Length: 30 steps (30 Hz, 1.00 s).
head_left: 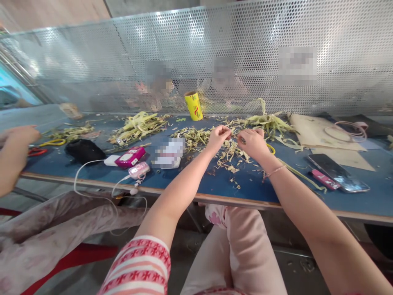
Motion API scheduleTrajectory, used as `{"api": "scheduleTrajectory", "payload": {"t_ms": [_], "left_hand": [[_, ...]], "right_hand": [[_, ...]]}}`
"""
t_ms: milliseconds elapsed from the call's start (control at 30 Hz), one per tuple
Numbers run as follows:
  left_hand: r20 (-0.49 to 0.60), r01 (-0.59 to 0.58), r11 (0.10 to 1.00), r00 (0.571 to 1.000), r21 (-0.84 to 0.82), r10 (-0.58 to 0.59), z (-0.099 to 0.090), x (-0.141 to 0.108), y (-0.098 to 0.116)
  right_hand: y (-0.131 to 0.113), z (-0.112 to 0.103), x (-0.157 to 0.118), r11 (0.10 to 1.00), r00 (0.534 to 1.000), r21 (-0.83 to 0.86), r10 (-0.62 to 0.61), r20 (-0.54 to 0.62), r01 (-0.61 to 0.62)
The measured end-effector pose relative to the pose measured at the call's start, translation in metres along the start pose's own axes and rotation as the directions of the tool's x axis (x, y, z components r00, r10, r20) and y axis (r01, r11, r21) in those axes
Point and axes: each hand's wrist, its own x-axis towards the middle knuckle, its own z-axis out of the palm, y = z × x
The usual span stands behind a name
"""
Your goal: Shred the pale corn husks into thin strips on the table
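Observation:
My left hand (219, 137) is closed in a pinch above a heap of pale yellow-green plant trimmings (196, 137). Facing it, my right hand (253, 143) has its fingers curled together over the same scraps. A small gap separates the two hands, and whatever lies between the fingertips is too small to make out. A yellow loop (272, 149), like a scissor handle, shows beside my right wrist; whether the hand holds it is unclear. Behind my right hand lies a bunch of long leafy strips (270, 123).
A yellow cardboard tube (194, 106) stands before the perforated metal screen (123, 65). Leftward are a clear-topped case (172, 153), a purple box (130, 157), a black pouch (85, 150) and another person's arm (15, 151). Rightward are a phone (337, 172) and brown paper (322, 131).

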Motion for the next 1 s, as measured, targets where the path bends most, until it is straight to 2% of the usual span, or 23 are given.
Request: {"api": "scheduleTrajectory", "payload": {"t_ms": [300, 500, 567, 667, 733, 800, 1000], "left_hand": [[-0.03, 0.0, 0.999, 1.0, 0.05, 0.001, -0.001, 0.002, -0.002], [0.017, -0.083, 0.977, 0.997, 0.194, 0.081, -0.002, 0.003, -0.004], [0.048, -0.118, 0.958, 0.993, 0.261, 0.109, 0.0, 0.001, -0.001], [0.096, -0.148, 0.936, 0.988, 0.321, 0.123, 0.001, -0.001, 0.002], [0.112, -0.156, 0.927, 0.986, 0.34, 0.125, 0.002, -0.002, 0.003], [0.114, -0.162, 0.925, 0.985, 0.345, 0.13, 0.002, -0.003, 0.004], [0.109, -0.157, 0.925, 0.986, 0.347, 0.126, 0.004, -0.004, 0.007]], "right_hand": [[0.001, 0.003, 0.0, 0.993, 0.998, 0.107, 0.053, 0.017, -0.055], [0.009, 0.004, 0.002, 0.946, 0.97, 0.238, 0.237, -0.05, -0.218], [0.012, 0.004, 0.004, 0.926, 0.966, 0.303, 0.253, -0.056, -0.226], [0.013, 0.004, 0.006, 0.853, 0.969, 0.474, 0.246, 0.007, -0.22], [0.012, 0.004, 0.007, 0.797, 0.961, 0.546, 0.268, 0.064, -0.258], [0.011, 0.003, 0.007, 0.772, 0.95, 0.563, 0.298, 0.092, -0.297], [0.009, 0.002, 0.007, 0.762, 0.943, 0.567, 0.32, 0.09, -0.313]]}}
